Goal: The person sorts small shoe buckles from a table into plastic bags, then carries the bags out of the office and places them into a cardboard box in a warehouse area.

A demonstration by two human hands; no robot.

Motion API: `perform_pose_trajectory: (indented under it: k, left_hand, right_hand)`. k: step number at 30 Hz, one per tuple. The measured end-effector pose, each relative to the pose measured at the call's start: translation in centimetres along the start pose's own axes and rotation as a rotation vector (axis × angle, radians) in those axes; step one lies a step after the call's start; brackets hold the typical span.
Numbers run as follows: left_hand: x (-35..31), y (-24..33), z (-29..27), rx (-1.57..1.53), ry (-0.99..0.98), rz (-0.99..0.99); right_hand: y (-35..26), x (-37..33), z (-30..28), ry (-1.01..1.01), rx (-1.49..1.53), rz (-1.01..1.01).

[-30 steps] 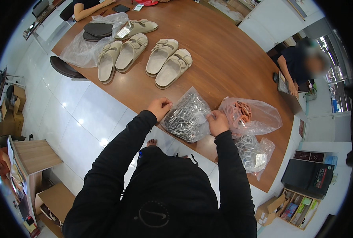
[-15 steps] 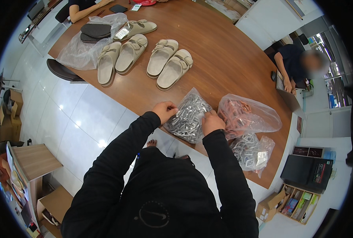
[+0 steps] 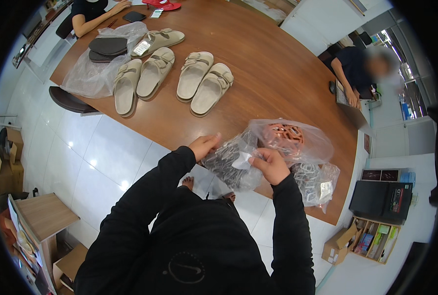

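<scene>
A clear plastic bag of silver metal buckles [image 3: 231, 160] lies tilted at the table's near edge, between my hands. My right hand [image 3: 273, 166] pinches a small white paper label [image 3: 242, 161] against this bag. My left hand [image 3: 204, 146] is at the bag's left side, fingers extended and slightly blurred, with no grip visible. Just beyond my right hand sits a clear bag of orange-brown buckles [image 3: 284, 139]. To its near right is a smaller bag of silver buckles [image 3: 307, 183] bearing a white label.
Beige two-strap sandals [image 3: 204, 83] stand on the wooden table [image 3: 263, 73], beside dark soles [image 3: 108, 46] on a plastic bag. One person [image 3: 356, 73] works at a laptop [image 3: 349, 110] on the right; another person's arm [image 3: 98, 22] rests at the far left.
My right hand has shifted slightly right and now pinches a white label. The silver-buckle bag has tilted toward me. My left hand's fingers have straightened. The whole view has shifted slightly.
</scene>
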State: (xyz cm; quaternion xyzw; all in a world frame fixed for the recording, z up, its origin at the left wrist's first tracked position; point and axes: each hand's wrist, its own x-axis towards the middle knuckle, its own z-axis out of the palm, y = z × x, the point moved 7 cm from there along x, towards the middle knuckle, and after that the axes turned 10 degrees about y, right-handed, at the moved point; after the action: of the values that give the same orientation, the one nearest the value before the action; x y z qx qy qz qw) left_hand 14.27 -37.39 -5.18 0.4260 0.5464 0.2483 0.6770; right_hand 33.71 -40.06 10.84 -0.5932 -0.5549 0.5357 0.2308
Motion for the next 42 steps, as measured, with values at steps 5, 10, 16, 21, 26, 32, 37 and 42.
perform_pose_trajectory:
  k: [5, 10, 16, 21, 26, 32, 37, 42]
  left_hand:
    - [-3.4, -2.4, 4.7, -0.499, -0.376, -0.292]
    - [-4.2, -2.4, 6.1, -0.58, -0.341, -0.125]
    - [-3.4, -1.7, 5.0, -0.593, -0.319, -0.18]
    - [-4.0, -1.7, 2.8, -0.613, -0.289, -0.125]
    - [-4.3, -1.9, -4.0, -0.494, -0.162, 0.005]
    - [-4.2, -1.7, -9.6, -0.497, 0.06, -0.021]
    - [-3.9, -2.0, -9.6, -0.508, 0.116, 0.007]
    - [-3.3, -2.2, -9.5, -0.447, 0.136, 0.039]
  right_hand:
    - [-1.5, -2.6, 0.5, 0.007, 0.111, 0.048]
    - [-0.9, -2.6, 0.3, 0.176, -0.013, -0.137]
    - [1.5, -2.2, -1.2, 0.314, -0.141, -0.065]
    - [1.0, -3.0, 0.6, 0.413, 0.015, -0.084]
    - [0.3, -2.2, 6.0, 0.493, 0.076, -0.144]
    - [-3.1, -3.7, 7.2, 0.427, -0.05, -0.494]
    - [-4.6, -8.8, 2.6, 0.872, -0.336, -0.607]
    - [-3.2, -3.1, 2.3, 0.954, -0.842, -0.502]
